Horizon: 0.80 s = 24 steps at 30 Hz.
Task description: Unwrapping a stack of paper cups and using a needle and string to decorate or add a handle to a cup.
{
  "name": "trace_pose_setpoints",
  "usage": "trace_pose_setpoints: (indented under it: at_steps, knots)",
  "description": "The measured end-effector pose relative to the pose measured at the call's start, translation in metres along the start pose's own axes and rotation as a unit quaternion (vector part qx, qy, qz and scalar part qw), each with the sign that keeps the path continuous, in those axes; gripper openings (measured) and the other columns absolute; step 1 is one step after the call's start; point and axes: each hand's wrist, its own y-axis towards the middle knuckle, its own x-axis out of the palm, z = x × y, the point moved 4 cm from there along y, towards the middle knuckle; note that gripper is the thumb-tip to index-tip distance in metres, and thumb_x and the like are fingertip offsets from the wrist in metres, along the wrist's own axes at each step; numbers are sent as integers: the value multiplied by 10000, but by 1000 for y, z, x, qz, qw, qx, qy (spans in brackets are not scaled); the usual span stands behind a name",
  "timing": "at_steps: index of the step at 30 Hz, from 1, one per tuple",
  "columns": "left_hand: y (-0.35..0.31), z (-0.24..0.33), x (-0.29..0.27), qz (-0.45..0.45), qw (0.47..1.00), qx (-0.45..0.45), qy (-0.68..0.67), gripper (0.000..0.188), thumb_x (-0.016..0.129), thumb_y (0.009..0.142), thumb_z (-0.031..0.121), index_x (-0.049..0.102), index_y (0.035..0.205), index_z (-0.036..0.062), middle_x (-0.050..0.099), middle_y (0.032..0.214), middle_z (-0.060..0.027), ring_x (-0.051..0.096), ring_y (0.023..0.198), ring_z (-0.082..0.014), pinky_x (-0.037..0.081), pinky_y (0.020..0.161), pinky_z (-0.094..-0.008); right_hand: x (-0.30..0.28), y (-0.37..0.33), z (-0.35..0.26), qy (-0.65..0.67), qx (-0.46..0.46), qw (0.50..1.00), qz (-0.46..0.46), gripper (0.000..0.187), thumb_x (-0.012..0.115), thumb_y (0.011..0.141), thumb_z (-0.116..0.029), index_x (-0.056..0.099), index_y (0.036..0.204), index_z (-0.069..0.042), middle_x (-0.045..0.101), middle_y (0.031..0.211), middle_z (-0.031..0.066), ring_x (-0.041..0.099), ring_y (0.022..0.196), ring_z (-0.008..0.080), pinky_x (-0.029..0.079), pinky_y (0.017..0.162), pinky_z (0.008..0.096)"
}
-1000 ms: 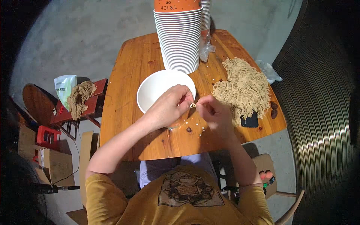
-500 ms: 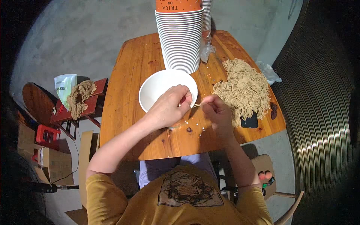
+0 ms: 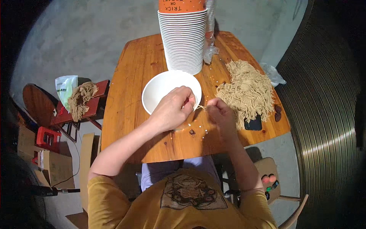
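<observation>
My left hand [image 3: 173, 108] lies across the near right rim of a white bucket [image 3: 158, 89], its thumb and fingers pinched on a thin beige cord [image 3: 201, 107]. Opposite it, my right hand [image 3: 222, 116] is closed on the other end of the same cord, just right of the bucket. The short piece between my fingertips looks split into two strands. Whether more of it lies inside my fingers is hidden. Right of my right hand, a heap of beige cords [image 3: 248, 89] spreads over the wooden table [image 3: 129, 84].
Behind the bucket rises a tall stack of white-rimmed orange buckets [image 3: 183, 45]. A black phone-like object [image 3: 253, 124] sticks out beneath the cord heap. Small white bits and a dark knot [image 3: 191, 132] mark the near tabletop. Leftward, a red bench [image 3: 97, 97] carries more cords.
My right hand has shifted slightly, and the cord between my hands shows as two strands spread a little apart. The bucket has moved a touch to the right.
</observation>
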Motion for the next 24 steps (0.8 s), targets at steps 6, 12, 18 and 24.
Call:
trace_pose_setpoints:
  at_steps: [6, 12, 18, 24]
  knots:
    - [-3, -1, -1, -9, 1000, 12, 13, 107, 568, 839, 96, 528, 876, 4, 551, 797, -117, 545, 712, -218, 448, 663, -340, 4, 1, -17, -97, -79, 992, 18, 69, 580, 892, -145, 596, 897, -79, 426, 634, -85, 365, 556, 9, 303, 499, 182]
    - [-3, -3, 0, -7, 1000, 9, 18, 108, 570, 836, 98, 537, 877, 4, 564, 799, -122, 557, 708, -232, 454, 663, -345, 9, -10, -26, -331, -56, 941, -42, 141, 612, 857, -211, 578, 881, -76, 546, 678, -40, 483, 605, 56, 418, 556, 261]
    - [-6, 0, -4, -9, 999, 33, 40, 181, 598, 851, 171, 535, 908, 11, 591, 801, -135, 589, 740, -269, 461, 662, -367, 2, -7, -19, -283, -89, 952, -83, 79, 557, 894, -162, 583, 926, -94, 543, 699, -34, 489, 620, 60, 421, 581, 248]
    - [-35, 11, -21, -98, 975, 52, 192, 279, 640, 827, 295, 558, 842, 29, 624, 809, -144, 600, 772, -326, 469, 701, -430, 9, 7, -51, -183, -20, 969, -168, 159, 501, 936, -149, 535, 1037, -31, 534, 777, -6, 511, 690, 57, 453, 645, 213]
